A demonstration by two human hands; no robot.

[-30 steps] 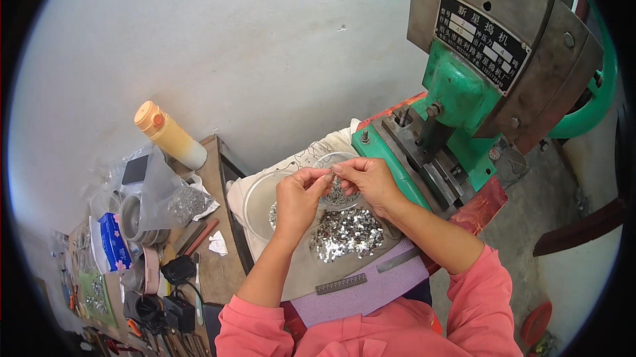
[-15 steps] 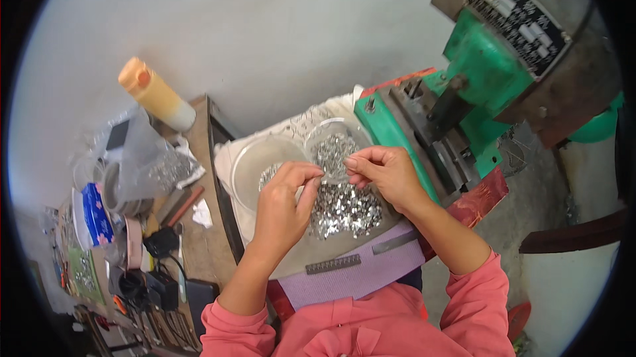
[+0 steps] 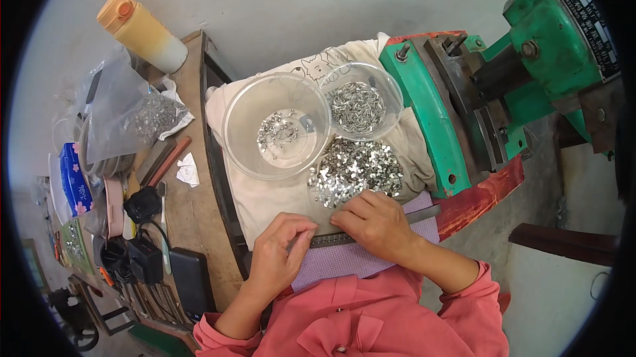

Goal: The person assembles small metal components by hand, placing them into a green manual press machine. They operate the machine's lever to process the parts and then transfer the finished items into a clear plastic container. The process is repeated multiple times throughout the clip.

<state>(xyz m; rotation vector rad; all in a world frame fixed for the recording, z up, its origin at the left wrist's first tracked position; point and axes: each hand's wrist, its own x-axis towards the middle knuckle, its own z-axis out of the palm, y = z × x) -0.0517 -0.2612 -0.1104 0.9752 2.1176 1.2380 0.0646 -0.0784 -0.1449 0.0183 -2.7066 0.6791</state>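
My left hand [image 3: 279, 251] is by the left end of a dark notched metal bar [image 3: 326, 240], thumb and forefinger pinched together. Whatever they hold, if anything, is too small to make out. My right hand [image 3: 379, 226] rests over the bar's right part with curled fingers, close to the near edge of a heap of shiny small metal pieces [image 3: 358, 168]. Its fingertips are partly hidden. Beyond the hands stand a large clear tub [image 3: 233, 148] with some small metal parts in it and a smaller clear tub [image 3: 395, 102] full of thin metal pins [image 3: 358, 108].
A green press [image 3: 424, 118] stands at the right. Under the bar lies a purple cloth [image 3: 341, 261]; a flat metal strip [image 3: 424, 214] extends rightward. On the left bench [image 3: 222, 224] are a yellow bottle [image 3: 142, 32], a plastic bag [image 3: 119, 112], a black power bank [image 3: 191, 281] and tools.
Both hands have come down from in front of the tubs toward my body, to the notched bar. The view has shifted, and both tubs now show fully.
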